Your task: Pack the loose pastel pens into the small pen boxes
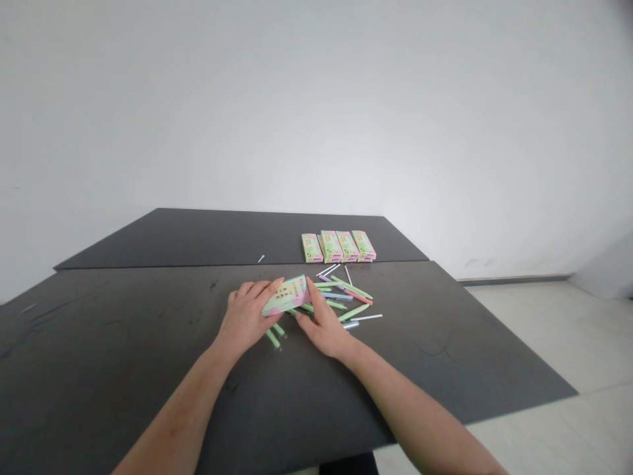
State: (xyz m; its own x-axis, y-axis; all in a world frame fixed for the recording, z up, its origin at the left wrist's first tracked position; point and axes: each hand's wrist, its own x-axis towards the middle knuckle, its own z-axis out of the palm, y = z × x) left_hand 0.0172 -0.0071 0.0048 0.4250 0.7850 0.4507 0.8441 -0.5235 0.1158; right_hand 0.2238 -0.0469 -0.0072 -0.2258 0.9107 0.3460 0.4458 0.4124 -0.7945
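Observation:
Between my two hands is a small printed box [287,296] in green, yellow and pink, tilted above the table. My left hand [250,311] wraps round its left end, fingers over the top edge. At the right end, my right hand [324,323] grips the box with its fingers. Several pens [353,313], mostly green with some blue, red and purple, lie loosely on the table just beyond and beside my right hand. Two green pens [273,339] stick out below the box, near my left hand; their far ends are hidden.
Several similar boxes [339,247] stand in stacks towards the back of the dark table [148,343]. Thin white sticks [328,270] lie in front of them, and another white stick [367,317] lies at the right. A small pale blue piece [261,258] rests near the table seam.

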